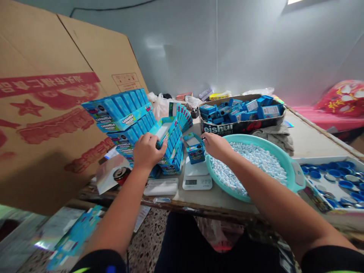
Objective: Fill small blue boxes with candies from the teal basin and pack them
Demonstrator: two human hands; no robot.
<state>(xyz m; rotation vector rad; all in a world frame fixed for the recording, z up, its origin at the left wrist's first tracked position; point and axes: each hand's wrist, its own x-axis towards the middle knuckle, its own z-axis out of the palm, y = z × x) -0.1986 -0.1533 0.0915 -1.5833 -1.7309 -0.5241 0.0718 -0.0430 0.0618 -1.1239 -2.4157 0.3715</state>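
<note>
My left hand [149, 149] is closed at the near left corner of a blue display tray [167, 131] with a white inside, on top of a stack. A bit of something dark shows between thumb and fingers; most of it is hidden. To its left rise stacked blue cartons [125, 125] marked CARAMELO MACIZO. My right hand [213, 146] has its fingers pinched at the upper right of an open blue box [195, 152]; what they pinch is too small to name. The box stands upright on a white digital scale [197, 182]. Small white candies [247, 167] fill a turquoise basin [292, 178] under my right forearm.
A carton [218, 129] of small blue packs stands behind the basin, beside a grey cloth [274, 138]. On the right is a tray [315, 189] of blue lids. A dark can [121, 174] and a white flat case [161, 186] lie near the front edge. Large cardboard [54, 113] leans at left.
</note>
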